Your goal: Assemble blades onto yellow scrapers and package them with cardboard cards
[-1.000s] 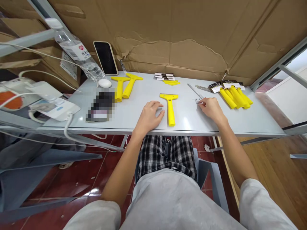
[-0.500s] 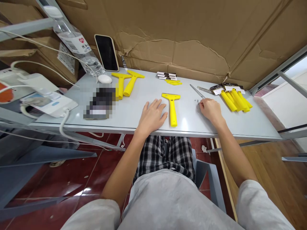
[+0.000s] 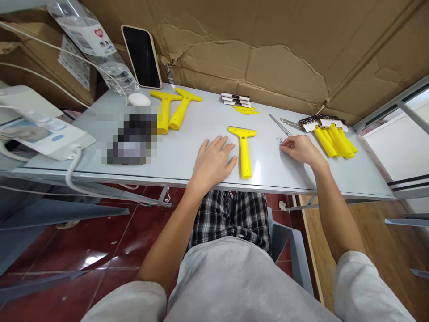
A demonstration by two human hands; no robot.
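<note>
Head view: my left hand [image 3: 214, 162] lies spread beside the scraper [image 3: 245, 154], mid-frame; my right hand [image 3: 301, 148] reaches among loose bits [image 3: 280, 140], grip unclear. With bits lying loose, I judge it unfinished.

One clear plastic bottle with a white, red-heart label [image 3: 97, 42] leaned at the far left of the grey desk [image 3: 357, 176]. One black-screened phone in a pale case [image 3: 142, 56] stood tilted before a large, creased brown cardboard sheet [image 3: 284, 31]. One smooth white oval object [image 3: 139, 99] lay just beside the bottle's base. One white plastic device [image 3: 67, 134] sat leftmost, its thick white cable [image 3: 69, 172] drooping past the front edge. Beneath lay glossy red floor tiles [image 3: 110, 223].
</note>
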